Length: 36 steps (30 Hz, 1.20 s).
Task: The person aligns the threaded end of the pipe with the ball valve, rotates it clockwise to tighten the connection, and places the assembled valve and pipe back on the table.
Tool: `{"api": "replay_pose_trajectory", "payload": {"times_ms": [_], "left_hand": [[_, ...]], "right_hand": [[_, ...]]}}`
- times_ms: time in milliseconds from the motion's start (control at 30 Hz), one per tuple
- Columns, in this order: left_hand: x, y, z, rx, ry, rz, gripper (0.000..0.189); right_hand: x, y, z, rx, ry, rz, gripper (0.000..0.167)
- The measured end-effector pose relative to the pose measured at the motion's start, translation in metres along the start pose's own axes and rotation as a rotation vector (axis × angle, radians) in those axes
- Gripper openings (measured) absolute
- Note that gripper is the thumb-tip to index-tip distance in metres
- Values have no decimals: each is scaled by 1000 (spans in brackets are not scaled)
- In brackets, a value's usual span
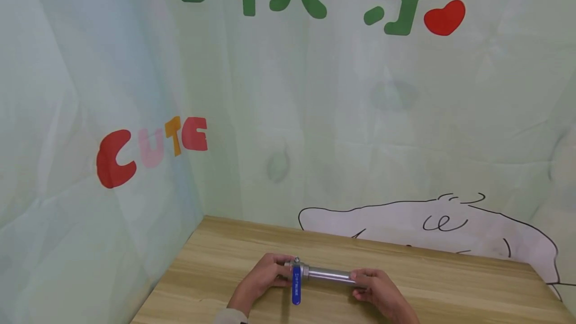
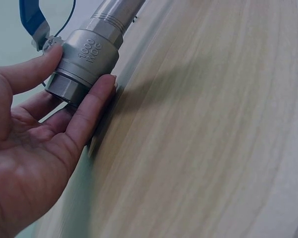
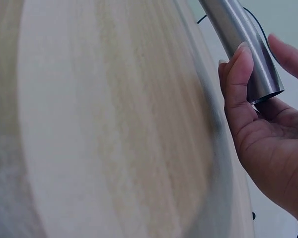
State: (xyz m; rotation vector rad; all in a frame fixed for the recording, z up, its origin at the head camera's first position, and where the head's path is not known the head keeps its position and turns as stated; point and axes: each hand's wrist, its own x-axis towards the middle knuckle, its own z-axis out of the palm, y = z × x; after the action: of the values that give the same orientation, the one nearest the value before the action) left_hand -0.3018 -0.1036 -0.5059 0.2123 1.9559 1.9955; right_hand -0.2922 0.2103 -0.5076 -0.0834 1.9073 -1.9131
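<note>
A ball valve (image 1: 300,270) with a blue lever handle (image 1: 296,286) is joined to a straight steel pipe (image 1: 330,275), held level over the table. My left hand (image 1: 266,278) grips the valve's body at its free end. In the left wrist view, the thumb presses beside the lever's base and the fingers support the hexagonal end; "1000 WOG" stands on the metal (image 2: 89,52). At the other end my right hand (image 1: 380,291) holds the pipe, its fingers curled around it. The pipe's open end (image 3: 268,94) points toward the palm in the right wrist view.
Beneath the hands lies a wood-grain table (image 1: 216,244). Pale green fabric walls (image 1: 279,89) stand behind and on the left, printed with green characters, a red heart (image 1: 444,18), coloured letters and a cartoon outline.
</note>
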Motion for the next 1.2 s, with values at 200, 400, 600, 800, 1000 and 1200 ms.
{"api": "replay_pose_trajectory", "payload": {"times_ms": [200,400,600,800,1000,1200], "left_hand": [[-1,0,1,-7,-2,3,41],[-1,0,0,-7,-4,3,40],[1,-2,0,-14,-4,1,40],[2,-4,-1,-9,-3,0,42],[1,-2,0,-11,-3,-2,41],[2,-3,0,-1,5,-11,42]], "right_hand": [[1,-1,1,1,26,-8,48],[2,-1,1,0,34,3,44],[3,1,0,1,14,-8,42],[2,1,1,-8,16,-6,50],[1,0,2,-11,22,-10,53],[-1,-2,4,-3,29,-16,54]]}}
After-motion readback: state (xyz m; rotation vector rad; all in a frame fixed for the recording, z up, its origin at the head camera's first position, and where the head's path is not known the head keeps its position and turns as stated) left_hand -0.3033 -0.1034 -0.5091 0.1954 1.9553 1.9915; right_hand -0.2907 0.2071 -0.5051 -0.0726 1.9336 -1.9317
